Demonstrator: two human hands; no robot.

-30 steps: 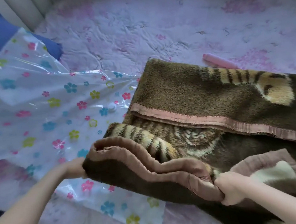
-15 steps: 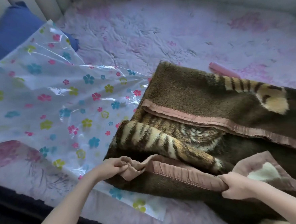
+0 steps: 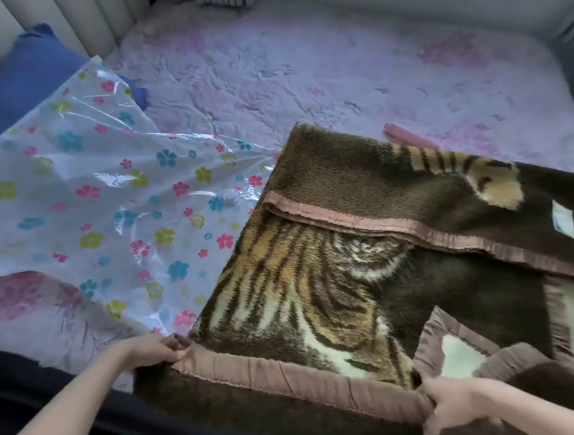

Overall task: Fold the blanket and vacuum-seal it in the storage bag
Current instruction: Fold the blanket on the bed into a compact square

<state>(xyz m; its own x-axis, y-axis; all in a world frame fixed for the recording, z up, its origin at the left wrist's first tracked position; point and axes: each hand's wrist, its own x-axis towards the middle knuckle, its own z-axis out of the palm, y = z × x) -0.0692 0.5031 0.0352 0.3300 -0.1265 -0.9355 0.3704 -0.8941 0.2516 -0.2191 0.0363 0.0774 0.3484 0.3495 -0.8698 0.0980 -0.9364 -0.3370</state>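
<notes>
A person's left hand point(image 3: 155, 350) and right hand point(image 3: 453, 404) grip the pink satin trim point(image 3: 290, 375) of a brown tiger-print blanket point(image 3: 335, 292) on a bed point(image 3: 302, 73), the trim now stretched nearly straight along the bed's near edge. A second ago that edge stood bunched in a raised roll between the hands; it has since been drawn toward the near side and laid flat, baring far more of the tiger's striped face. The left hand has moved to the blanket's near-left corner, its fingers point(image 3: 174, 344) pinching the trim; the right-hand fingers point(image 3: 438, 410) are curled tightly round the trim further right. The far part of the blanket lies folded over toward the near side, its own trimmed edge crossing the middle. The clear flower-printed storage bag point(image 3: 107, 196) lies spread flat at left, its right side tucked under the blanket. The view has also widened, taking in more of the far bed.

The blanket's right side runs off frame. A pink object point(image 3: 409, 135) beyond the blanket is half hidden and cannot be identified. A blue pillow point(image 3: 15, 87) is partly covered by the bag. A white label point(image 3: 563, 220) on the blanket is too blurred to read.
</notes>
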